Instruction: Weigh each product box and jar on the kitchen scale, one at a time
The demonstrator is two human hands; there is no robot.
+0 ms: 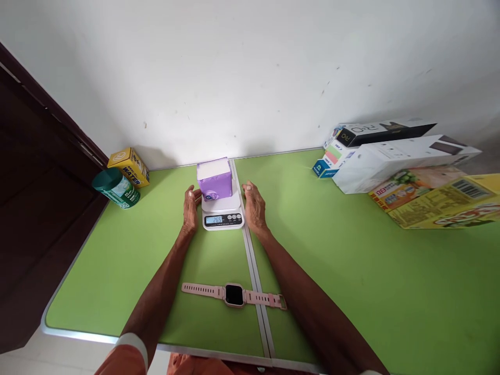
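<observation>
A purple pack of tissues (216, 186) rests on a white digital kitchen scale (222, 224), whose lit display seems to read 265. Just left of the scale, my left hand (190, 209) stands on its edge, fingers loosely curved and holding nothing. On the other side, my right hand (255, 207) is held the same way, its fingers apart from the pack and empty. Nearer to me, between my forearms, lies a pink smartwatch (234, 295) with a dark screen, its strap stretched out flat.
On the green folding table (117, 276), a dark green canister (117, 187) and a yellow box (130, 166) stand at the back left. Several boxes fill the back right, including a long white box (375, 164) and a yellow food box (441, 205). A white wall borders the back.
</observation>
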